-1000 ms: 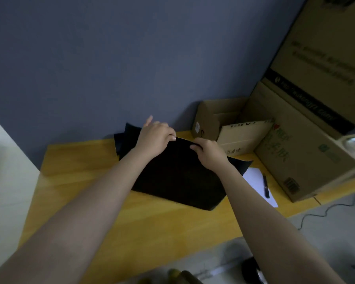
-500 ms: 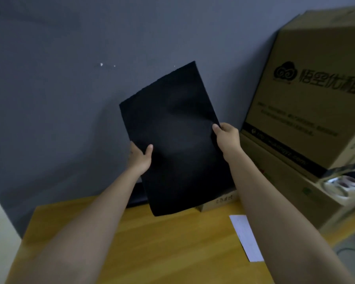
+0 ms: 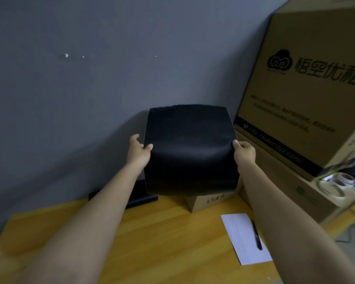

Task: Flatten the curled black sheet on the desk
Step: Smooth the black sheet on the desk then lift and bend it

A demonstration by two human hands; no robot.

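I hold the black sheet (image 3: 190,148) in the air above the wooden desk (image 3: 152,238), in front of the grey wall. It bows toward me, with its top edge bent away. My left hand (image 3: 138,151) pinches its left edge, thumb in front. My right hand (image 3: 244,153) grips the right edge at the same height. The sheet's lower edge hangs just above the desk's far side.
Another black sheet (image 3: 139,196) lies at the wall behind the held one. A small cardboard box (image 3: 209,200) stands under the sheet. Large stacked cartons (image 3: 307,95) fill the right side, with tape rolls (image 3: 336,185) on them. White paper (image 3: 244,238) and a pen (image 3: 257,236) lie at right.
The sheet went from lying on the desk to being lifted upright. Since half a second ago it has been turned level, lowered, and bent so that its top curls away.
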